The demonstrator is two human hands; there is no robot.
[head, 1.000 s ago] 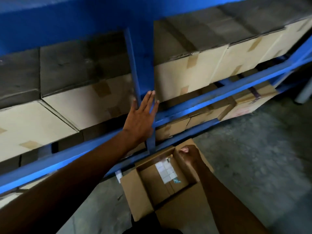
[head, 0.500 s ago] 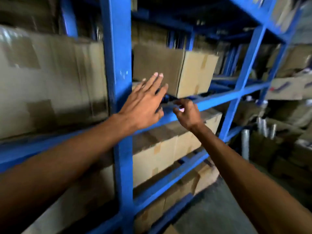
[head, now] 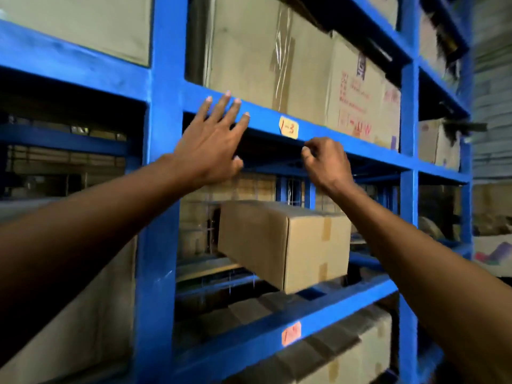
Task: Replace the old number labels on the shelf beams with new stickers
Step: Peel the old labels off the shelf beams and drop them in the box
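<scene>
While the left hand (head: 210,145) lies open with fingers spread on the blue shelf beam (head: 346,139), the right hand (head: 327,159) is pinched shut just below it — perhaps on something small — with the yellow "1-3" label (head: 288,127) stuck between them.

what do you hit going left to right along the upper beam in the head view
blue upright → left hand, flat with fingers spread on the beam → yellow label reading 1-3 → right hand, fingers pinched just below and right of the label → second upright
</scene>
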